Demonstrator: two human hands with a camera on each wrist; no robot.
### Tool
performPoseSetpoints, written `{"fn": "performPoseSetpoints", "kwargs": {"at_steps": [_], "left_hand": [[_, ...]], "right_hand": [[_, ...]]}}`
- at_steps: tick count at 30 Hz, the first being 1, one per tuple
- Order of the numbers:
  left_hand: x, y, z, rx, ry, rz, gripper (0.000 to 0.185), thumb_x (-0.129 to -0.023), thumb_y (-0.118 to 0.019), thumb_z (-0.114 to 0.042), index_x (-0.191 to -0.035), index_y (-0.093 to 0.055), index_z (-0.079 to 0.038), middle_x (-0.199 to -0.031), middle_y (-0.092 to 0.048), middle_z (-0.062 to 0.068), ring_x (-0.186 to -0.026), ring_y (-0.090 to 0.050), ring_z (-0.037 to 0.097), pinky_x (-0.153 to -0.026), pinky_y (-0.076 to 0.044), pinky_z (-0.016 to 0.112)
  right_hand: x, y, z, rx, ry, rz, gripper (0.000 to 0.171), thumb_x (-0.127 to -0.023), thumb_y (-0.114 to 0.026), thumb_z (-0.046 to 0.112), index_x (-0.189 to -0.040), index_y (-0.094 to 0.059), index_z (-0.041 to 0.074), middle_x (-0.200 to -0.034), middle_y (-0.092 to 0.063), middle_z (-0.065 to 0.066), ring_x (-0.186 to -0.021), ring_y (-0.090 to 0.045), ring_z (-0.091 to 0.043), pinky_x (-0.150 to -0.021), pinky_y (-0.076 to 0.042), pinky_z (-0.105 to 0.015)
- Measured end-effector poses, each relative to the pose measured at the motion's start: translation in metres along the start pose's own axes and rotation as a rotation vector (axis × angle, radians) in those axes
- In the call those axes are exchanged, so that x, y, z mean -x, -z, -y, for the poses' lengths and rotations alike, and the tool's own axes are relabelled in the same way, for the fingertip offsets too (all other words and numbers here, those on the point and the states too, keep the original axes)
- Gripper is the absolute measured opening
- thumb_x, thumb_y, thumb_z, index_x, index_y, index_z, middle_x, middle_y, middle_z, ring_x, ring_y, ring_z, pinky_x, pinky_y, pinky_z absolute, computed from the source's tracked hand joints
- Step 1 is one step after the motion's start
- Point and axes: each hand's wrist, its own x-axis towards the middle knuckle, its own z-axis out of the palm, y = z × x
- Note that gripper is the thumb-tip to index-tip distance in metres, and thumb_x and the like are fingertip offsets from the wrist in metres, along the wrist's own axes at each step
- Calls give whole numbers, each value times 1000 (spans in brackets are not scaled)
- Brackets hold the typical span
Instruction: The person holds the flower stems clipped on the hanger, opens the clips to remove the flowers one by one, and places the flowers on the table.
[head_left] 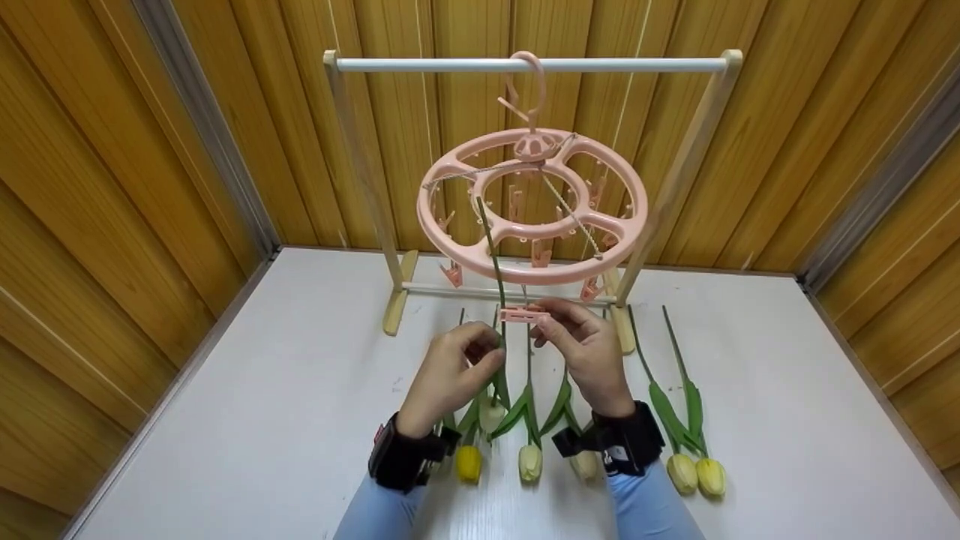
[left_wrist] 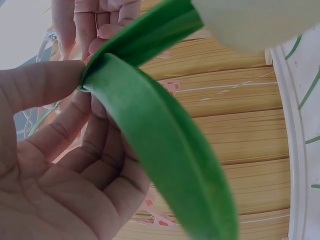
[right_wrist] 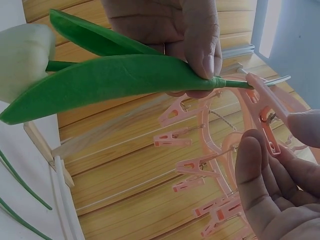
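Observation:
An artificial tulip with a white bloom (right_wrist: 25, 60) and green leaves (left_wrist: 165, 130) hangs bloom down. My left hand (head_left: 456, 369) pinches its stem (head_left: 495, 262) between thumb and fingers, just above the leaves. My right hand (head_left: 592, 360) grips a pink clothespin (head_left: 523, 316) with thumb and fingers. In the right wrist view the stem crosses at the clothespin's tip; whether it is clamped, I cannot tell. The clothespin is at the front of a round pink drying hanger (head_left: 529, 274), and the stem's upper end stands in front of the ring.
The hanger hooks over the white bar (head_left: 427, 65) of a wooden rack. Several other clothespins dangle from the ring. On the white table (head_left: 300, 420) lie more tulips, among them a yellow tulip (head_left: 469, 463), a pale tulip (head_left: 529, 463) and two at the right. Wood-patterned walls (head_left: 97, 225) surround it.

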Motion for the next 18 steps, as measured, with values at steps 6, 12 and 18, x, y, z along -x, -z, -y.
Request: {"fn": "performPoseSetpoints", "kwargs": {"at_steps": [6,12,18], "left_hand": [[0,-1,1,19,-7,-4,3,-95,-69,-8,-94,-70,-5,-81,-64,0,-74,-58,12,-69,-48,26],[1,-1,0,21,-13,-10,3,-95,-69,-7,-94,-70,-5,-82,-65,1,-74,-57,12,-69,-48,26],[1,-1,0,21,-9,-6,4,-96,-69,-8,-95,-70,-5,-82,-66,2,-74,-58,12,-69,-48,26]], "right_hand": [[0,-1,0,-9,-20,-8,32,-101,-62,0,-125,-59,-20,-110,-74,-2,-86,-69,-13,-76,-58,-27],[0,-1,2,-4,-28,-15,32,-101,-63,1,-126,-60,-19,-109,-75,-1,-85,-69,-13,-76,-58,-28],[1,0,0,13,-21,-4,32,-101,-62,0,-126,-59,-20,-105,-74,-2,-85,-69,-13,-77,-58,-28]]}}
